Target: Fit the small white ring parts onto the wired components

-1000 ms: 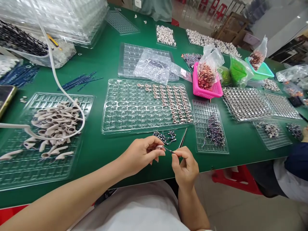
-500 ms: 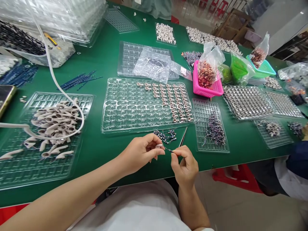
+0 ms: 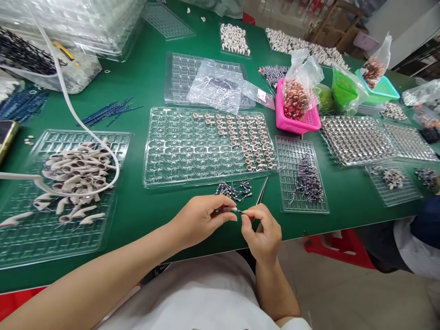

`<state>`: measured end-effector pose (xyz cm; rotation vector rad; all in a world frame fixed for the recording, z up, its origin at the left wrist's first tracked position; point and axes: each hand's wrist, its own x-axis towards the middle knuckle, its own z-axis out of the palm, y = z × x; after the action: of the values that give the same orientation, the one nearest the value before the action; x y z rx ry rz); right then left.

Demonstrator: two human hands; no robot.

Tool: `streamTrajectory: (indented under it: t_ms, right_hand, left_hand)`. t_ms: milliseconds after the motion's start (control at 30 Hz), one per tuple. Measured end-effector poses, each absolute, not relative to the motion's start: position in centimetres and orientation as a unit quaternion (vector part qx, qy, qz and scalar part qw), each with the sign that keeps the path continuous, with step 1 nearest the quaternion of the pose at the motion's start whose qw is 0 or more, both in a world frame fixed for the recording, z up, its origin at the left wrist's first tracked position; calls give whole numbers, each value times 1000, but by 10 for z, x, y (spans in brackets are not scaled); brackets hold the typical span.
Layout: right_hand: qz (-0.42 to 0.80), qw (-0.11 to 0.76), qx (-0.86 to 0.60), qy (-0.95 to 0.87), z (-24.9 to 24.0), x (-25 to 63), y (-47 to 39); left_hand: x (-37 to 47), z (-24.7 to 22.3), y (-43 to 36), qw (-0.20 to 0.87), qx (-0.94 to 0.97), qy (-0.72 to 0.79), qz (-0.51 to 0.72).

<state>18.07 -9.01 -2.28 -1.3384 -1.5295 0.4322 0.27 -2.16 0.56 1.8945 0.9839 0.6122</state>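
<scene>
My left hand [image 3: 201, 220] is closed around a small white earbud shell [image 3: 233, 209], mostly covered by the fingers. My right hand [image 3: 263, 233] pinches a thin dark wired part [image 3: 240, 211] right at the shell's end; whether it reaches inside is too small to tell. Just beyond the hands lies a loose pile of small wired parts [image 3: 233, 190], with metal tweezers [image 3: 262, 190] beside it. A clear plastic tray [image 3: 178, 149] sits behind, its right-hand pockets holding rows of earbud shells.
At left, another clear tray [image 3: 106, 229] carries a heap of pale shells [image 3: 77, 172], crossed by a white cable [image 3: 63, 91]. A smaller tray [image 3: 287, 183] of wired parts and a pink basket [image 3: 297, 124] stand right. Someone in dark clothing [image 3: 417, 231] sits at far right.
My hands have drawn slightly closer together, and less of the wired part shows between them. The view has shifted a little. Both hands keep their grip.
</scene>
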Motion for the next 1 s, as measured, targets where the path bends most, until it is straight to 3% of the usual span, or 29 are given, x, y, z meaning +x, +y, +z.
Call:
streamTrajectory:
  t_ms: [333,1000]
  right_hand:
    - [178,489,-559,-646,-22,180,-88]
    - [253,516,-509,-641,-25,186,-91]
  left_hand:
    - [2,4,-20,393,796,382,258]
    - [4,7,-22,432,789,357,253]
